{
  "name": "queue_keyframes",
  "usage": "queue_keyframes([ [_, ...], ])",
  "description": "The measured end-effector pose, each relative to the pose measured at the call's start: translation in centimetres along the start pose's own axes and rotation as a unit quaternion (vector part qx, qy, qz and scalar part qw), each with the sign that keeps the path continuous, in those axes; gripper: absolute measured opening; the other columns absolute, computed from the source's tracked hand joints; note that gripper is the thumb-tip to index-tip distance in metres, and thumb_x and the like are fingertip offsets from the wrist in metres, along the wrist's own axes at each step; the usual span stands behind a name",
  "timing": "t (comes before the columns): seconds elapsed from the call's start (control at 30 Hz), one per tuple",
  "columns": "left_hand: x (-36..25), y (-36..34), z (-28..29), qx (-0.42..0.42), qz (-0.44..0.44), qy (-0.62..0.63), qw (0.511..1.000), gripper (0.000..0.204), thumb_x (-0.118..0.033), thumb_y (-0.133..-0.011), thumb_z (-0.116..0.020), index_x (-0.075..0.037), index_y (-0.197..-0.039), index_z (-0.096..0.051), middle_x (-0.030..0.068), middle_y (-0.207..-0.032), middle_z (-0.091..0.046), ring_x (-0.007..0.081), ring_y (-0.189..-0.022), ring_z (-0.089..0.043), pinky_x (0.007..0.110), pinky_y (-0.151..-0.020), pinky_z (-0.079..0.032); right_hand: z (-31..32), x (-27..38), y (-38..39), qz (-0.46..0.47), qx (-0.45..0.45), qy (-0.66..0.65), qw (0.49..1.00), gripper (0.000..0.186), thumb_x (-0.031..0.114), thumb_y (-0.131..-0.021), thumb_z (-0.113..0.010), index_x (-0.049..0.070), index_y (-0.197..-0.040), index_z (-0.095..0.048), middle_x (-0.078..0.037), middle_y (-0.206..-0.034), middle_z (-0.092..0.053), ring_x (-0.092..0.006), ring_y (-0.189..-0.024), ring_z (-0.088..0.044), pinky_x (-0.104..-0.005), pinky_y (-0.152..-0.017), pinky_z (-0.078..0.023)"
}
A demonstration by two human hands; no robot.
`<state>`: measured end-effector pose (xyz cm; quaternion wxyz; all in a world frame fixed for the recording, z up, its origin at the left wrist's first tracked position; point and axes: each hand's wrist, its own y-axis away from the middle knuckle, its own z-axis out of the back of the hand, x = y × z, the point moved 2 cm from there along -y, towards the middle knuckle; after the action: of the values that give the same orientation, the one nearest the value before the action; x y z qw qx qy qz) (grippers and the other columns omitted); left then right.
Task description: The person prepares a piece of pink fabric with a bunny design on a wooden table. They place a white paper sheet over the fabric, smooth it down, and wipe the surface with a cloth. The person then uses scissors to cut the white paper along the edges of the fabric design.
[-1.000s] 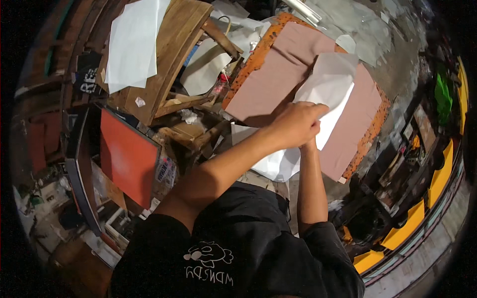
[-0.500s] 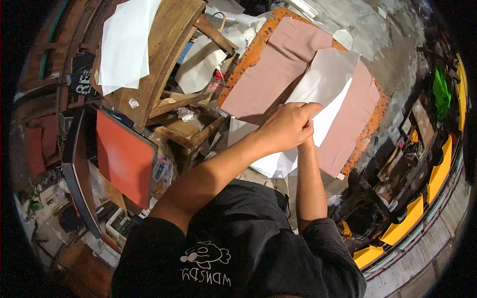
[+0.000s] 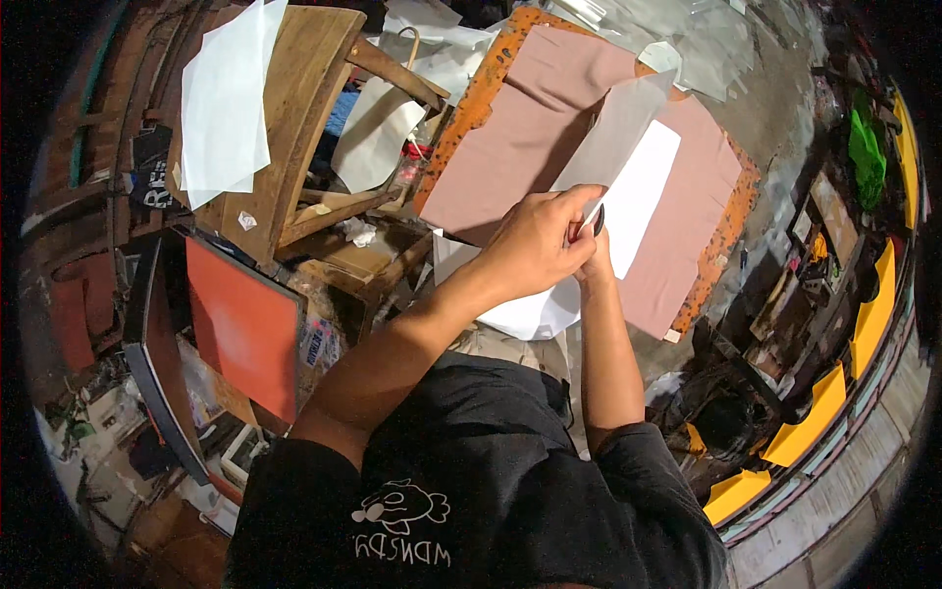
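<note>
My left hand (image 3: 535, 245) crosses in front of me, with thumb and fingers pinching the edge of a thin whitish sheet (image 3: 620, 128) that stands up on its edge. Close against it, my right hand (image 3: 597, 263) is closed and partly hidden behind the left. A small dark rounded piece (image 3: 600, 220) shows at its fingers; its kind I cannot make out. Beneath both hands lies a bright white sheet (image 3: 643, 187), its near part (image 3: 535, 316) hanging toward my body. Dusty pink fabric (image 3: 564, 93) spreads under the sheets on an orange speckled board (image 3: 481, 93).
A wooden bench (image 3: 304, 108) at the left carries white sheets (image 3: 231, 98). Below it leans an orange-red panel (image 3: 242, 324). Clear plastic (image 3: 702, 44) lies at the far right. Along the right side are a cluttered rack (image 3: 819, 236), a green bag (image 3: 866, 147) and yellow pieces (image 3: 805, 417).
The thin sheet has lifted from lying curled to standing on edge, baring more white sheet. My hands have shifted slightly, and the dark piece at the right hand has come into sight.
</note>
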<state>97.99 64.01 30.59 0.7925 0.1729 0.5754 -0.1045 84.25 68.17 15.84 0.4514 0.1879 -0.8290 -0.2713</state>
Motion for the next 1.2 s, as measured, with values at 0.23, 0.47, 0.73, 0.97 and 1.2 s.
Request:
queue_keyframes([
  [0.23, 0.1, 0.2, -0.1, 0.000, -0.030, -0.002, 1.000, 0.045, -0.007, -0.086, -0.069, -0.004, -0.130, -0.060, 0.0044, -0.070, -0.055, 0.0121, -0.057, -0.053, 0.030, -0.054, -0.044, 0.1, -0.1, -0.1, -0.018, 0.001, -0.027, 0.999, 0.063, 0.066, -0.101, -0.045, 0.004, -0.109, -0.058, -0.009, -0.078, -0.064, -0.0130, -0.054, -0.058, -0.0241, -0.043, -0.045],
  [0.47, 0.8, 0.9, 2.4, -0.019, 0.069, 0.033, 0.997, 0.041, 0.000, -0.091, -0.067, -0.001, -0.131, -0.061, -0.0006, -0.080, -0.062, 0.0027, -0.065, -0.052, 0.023, -0.056, -0.044, 0.0, 0.8, -0.7, -0.077, 0.079, -0.072, 0.991, 0.060, 0.063, -0.104, -0.042, 0.005, -0.096, -0.055, -0.002, -0.064, -0.050, -0.0059, -0.042, -0.034, -0.0209, -0.035, -0.026],
  [0.73, 4.8, 1.3, 4.6, -0.101, 0.113, 0.031, 0.988, 0.040, 0.000, -0.094, -0.062, 0.003, -0.133, -0.057, -0.0016, -0.086, -0.062, 0.0011, -0.066, -0.051, 0.019, -0.058, -0.042, -0.6, 1.4, -0.9, -0.075, 0.095, -0.057, 0.991, 0.056, 0.060, -0.105, -0.044, 0.006, -0.091, -0.054, -0.003, -0.059, -0.051, -0.0082, -0.040, -0.033, -0.0243, -0.035, -0.023],
  [0.97, 4.5, 0.5, 6.4, -0.111, 0.149, 0.058, 0.981, 0.038, 0.001, -0.097, -0.057, 0.007, -0.134, -0.055, 0.0044, -0.104, -0.070, 0.0029, -0.080, -0.059, 0.019, -0.069, -0.046, -0.5, 1.2, -1.3, -0.060, 0.091, -0.060, 0.992, 0.051, 0.056, -0.101, -0.057, 0.007, -0.085, -0.056, -0.002, -0.057, -0.056, -0.0079, -0.039, -0.038, -0.0229, -0.037, -0.026],
  [1.2, 4.9, 0.6, 7.0, -0.091, 0.156, 0.051, 0.982, 0.039, 0.001, -0.098, -0.057, 0.008, -0.136, -0.053, 0.0076, -0.109, -0.070, 0.0066, -0.088, -0.063, 0.021, -0.076, -0.049, -0.5, 1.2, -1.1, -0.040, 0.084, -0.050, 0.994, 0.049, 0.055, -0.100, -0.059, 0.009, -0.083, -0.056, -0.001, -0.057, -0.056, -0.0066, -0.040, -0.040, -0.0223, -0.036, -0.026],
])
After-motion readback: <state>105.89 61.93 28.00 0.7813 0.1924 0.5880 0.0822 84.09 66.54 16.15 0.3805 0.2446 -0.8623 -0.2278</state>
